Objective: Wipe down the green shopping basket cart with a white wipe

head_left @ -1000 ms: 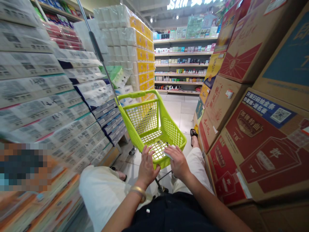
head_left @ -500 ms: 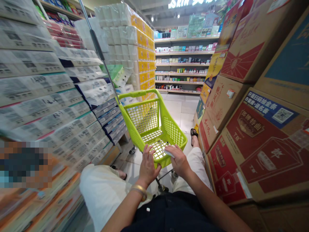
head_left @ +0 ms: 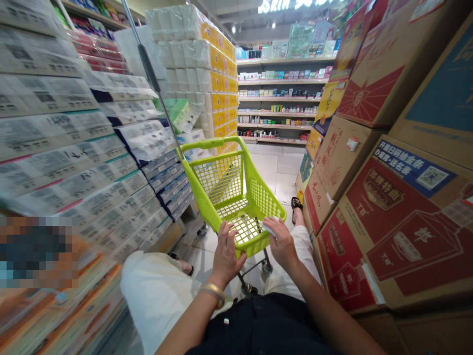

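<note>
A lime-green shopping cart [head_left: 258, 195] with an empty mesh basket stands in the aisle right in front of me. My left hand [head_left: 226, 255] rests on the cart's near rim with its fingers curled over the edge. My right hand [head_left: 281, 241] is at the rim's right corner and is closed round a small pale flat thing [head_left: 269, 227] that I cannot make out. A gold bangle [head_left: 213, 293] sits on my left wrist.
Stacked tissue packs [head_left: 77, 148] wall the left side, with a tall pile of toilet rolls [head_left: 195, 74] behind. Cardboard cartons [head_left: 399, 197] are stacked along the right. A sandalled foot [head_left: 296, 203] shows beside the cart. Product shelves [head_left: 281, 98] close the aisle's far end.
My right hand has slid from the basket's middle rim to its right corner, still holding the pale thing. The cart has turned slightly. My left hand has stayed on the rim.
</note>
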Available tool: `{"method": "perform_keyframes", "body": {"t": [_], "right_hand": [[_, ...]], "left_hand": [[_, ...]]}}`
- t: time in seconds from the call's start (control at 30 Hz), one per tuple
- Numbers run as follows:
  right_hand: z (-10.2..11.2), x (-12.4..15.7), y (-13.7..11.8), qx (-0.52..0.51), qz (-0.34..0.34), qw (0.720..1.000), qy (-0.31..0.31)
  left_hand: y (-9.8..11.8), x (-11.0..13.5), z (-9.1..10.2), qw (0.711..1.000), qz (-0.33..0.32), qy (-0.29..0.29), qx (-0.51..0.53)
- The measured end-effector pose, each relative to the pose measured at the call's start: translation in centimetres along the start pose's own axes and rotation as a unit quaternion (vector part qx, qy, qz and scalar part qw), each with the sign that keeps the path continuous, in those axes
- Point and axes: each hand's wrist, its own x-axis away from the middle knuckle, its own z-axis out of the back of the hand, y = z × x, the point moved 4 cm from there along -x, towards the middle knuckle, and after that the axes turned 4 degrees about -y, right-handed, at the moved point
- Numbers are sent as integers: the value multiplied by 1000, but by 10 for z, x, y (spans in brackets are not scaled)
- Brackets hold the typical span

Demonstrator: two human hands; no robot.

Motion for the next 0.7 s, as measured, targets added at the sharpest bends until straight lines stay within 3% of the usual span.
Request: {"method": "perform_keyframes", "body": {"t": [0.07,0.13,0.27,0.33,0.5,0.57,0.7], "right_hand": [[8,-1,13,16,-46,998,51],[6,3,6,11,-42,998,49],[-19,14,-40,-42,91,991,-92],[-21,13,-44,-51,116,984,-125],[2,-2,1,-6,-42,999,4],[1,0,1,-7,-59,998,9],[-23,12,-40,-49,93,987,-124]], "left_hand": [[1,0,0,1000,3,0,2],[1,0,-1,1000,6,2,2],[0,-1,-1,1000,-5,7,0],[-1,0,0,1000,-10,6,0],[0,0,2,1000,2,-7,4],[1,0,0,1000,4,-5,4],[1,-1,-2,1000,-13,11,0]]}}
